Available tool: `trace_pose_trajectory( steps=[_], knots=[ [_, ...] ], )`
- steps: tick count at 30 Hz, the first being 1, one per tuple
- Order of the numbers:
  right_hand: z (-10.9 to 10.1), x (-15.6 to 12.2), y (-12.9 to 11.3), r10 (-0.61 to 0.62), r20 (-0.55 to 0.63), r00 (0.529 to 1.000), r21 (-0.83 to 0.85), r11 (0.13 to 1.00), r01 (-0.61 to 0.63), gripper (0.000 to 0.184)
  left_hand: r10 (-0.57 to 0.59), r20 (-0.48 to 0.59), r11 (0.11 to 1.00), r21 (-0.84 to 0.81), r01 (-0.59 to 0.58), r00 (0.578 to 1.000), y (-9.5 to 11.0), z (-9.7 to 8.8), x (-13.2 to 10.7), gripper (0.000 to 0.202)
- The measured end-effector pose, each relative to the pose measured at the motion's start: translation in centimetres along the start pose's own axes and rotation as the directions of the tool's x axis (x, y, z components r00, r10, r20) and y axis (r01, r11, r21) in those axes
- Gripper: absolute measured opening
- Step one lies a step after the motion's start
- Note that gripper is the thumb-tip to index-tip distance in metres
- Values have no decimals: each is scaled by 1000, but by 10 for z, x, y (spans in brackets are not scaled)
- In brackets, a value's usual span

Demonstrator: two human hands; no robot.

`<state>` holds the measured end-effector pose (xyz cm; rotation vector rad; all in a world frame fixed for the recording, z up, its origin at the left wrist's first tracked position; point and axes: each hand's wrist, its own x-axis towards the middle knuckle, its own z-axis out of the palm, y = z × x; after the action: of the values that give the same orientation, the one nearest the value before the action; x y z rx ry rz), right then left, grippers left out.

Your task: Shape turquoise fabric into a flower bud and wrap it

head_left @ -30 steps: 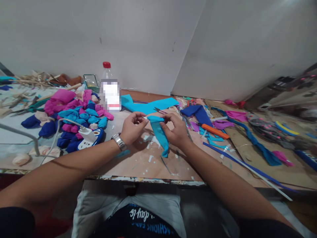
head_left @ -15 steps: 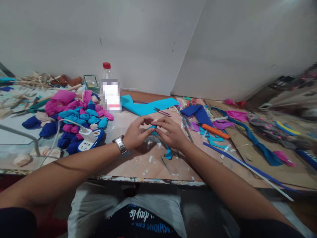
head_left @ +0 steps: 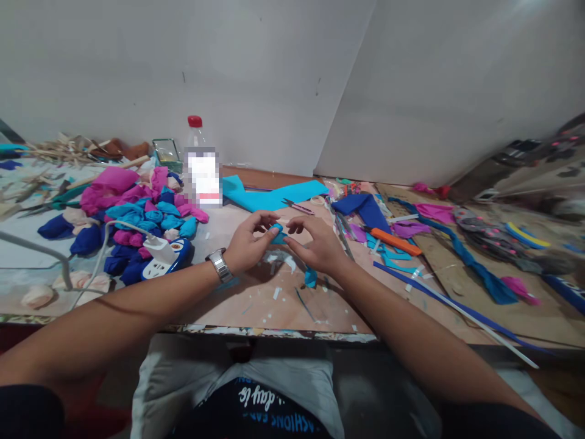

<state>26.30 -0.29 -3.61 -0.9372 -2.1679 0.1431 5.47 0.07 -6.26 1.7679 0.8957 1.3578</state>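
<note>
A light blue crepe paper strip (head_left: 276, 234) is bunched into a small roll between my hands, above the table. My left hand (head_left: 251, 242), with a metal watch on its wrist, pinches the rolled end between thumb and fingers. My right hand (head_left: 315, 242) has its thumb against the strip at the roll's right side, its fingers curled above. The strip's tail (head_left: 311, 277) hangs below my right hand; the part between is hidden. Small scissors (head_left: 298, 207) lie just beyond my hands, in front of a wider light blue crepe paper band (head_left: 269, 198).
At left sit a pile of pink and blue crepe paper buds (head_left: 155, 213) and a power strip (head_left: 167, 259) with a plug in it. A red-capped bottle (head_left: 195, 137) stands behind. An orange cutter (head_left: 395, 241), paper strips and cardboard (head_left: 461, 268) lie at right.
My right fingers have lifted and drawn slightly away from my left hand, so more of the blue roll shows. The strip's tail has risen a little and swung inward.
</note>
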Motion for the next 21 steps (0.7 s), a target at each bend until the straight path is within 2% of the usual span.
trace_pose_trajectory(
  steps=[7,11,21],
  knots=[
    [0,2,0,-80,-1,997,-22,997,80,4,-82,65,994,-72,87,995,-1,1,-1,24],
    [0,1,0,-66,-13,998,-28,997,65,4,-78,97,990,-113,88,992,0,3,-3,25],
    [1,1,0,-35,-1,999,-13,999,35,8,-70,66,996,-51,73,995,6,3,-3,25]
  ],
)
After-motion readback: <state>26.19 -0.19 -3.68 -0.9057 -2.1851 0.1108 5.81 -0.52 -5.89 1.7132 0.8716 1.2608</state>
